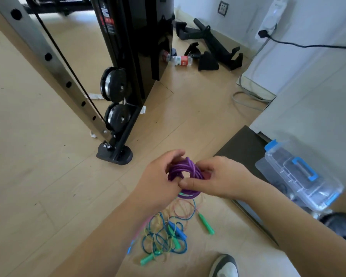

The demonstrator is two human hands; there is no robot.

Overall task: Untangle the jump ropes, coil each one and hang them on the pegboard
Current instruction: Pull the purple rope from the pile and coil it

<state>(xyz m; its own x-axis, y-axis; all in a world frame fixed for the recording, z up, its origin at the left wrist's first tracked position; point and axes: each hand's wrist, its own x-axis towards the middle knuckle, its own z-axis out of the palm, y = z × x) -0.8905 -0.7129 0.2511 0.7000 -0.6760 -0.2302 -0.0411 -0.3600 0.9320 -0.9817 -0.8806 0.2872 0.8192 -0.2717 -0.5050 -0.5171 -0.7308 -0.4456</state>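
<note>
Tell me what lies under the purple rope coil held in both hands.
Below the purple coil, gripped by the left hand and right hand, a tangle of blue, green, yellow and pink ropes lies on the wooden floor. The left forearm covers the tangle's left edge.

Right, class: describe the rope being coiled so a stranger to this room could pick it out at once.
Start at the black gym machine, then come down past its foot to the left hand and right hand. Both grip the purple rope, wound into a tight coil. It alone is purple and coiled; the other ropes lie in a loose tangle on the floor below.
</note>
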